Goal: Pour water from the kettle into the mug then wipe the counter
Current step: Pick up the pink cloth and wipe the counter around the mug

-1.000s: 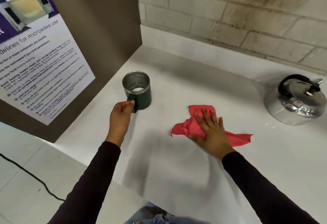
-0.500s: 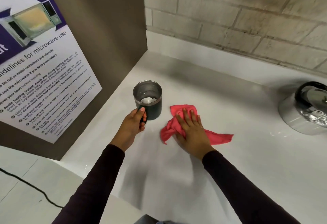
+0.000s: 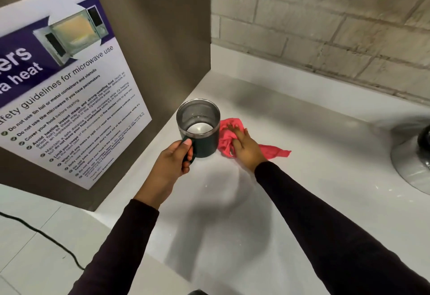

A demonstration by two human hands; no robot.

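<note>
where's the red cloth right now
In the head view the red cloth lies on the white counter near the middle, pressed under the right hand, just right of the mug that the left hand holds by the handle.

Brushed-metal mug point(image 3: 199, 129) interior, soft pink cloth point(image 3: 226, 138), smooth matt white counter point(image 3: 302, 178), rough brick wall point(image 3: 337, 22).

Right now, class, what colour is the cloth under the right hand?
Pinkish red cloth, clearest in the head view.

Dark mug point(image 3: 202, 131) upright w/ water; pink cloth point(image 3: 229, 138) crumpled beside; kettle point(image 3: 414, 159) far right.
</note>
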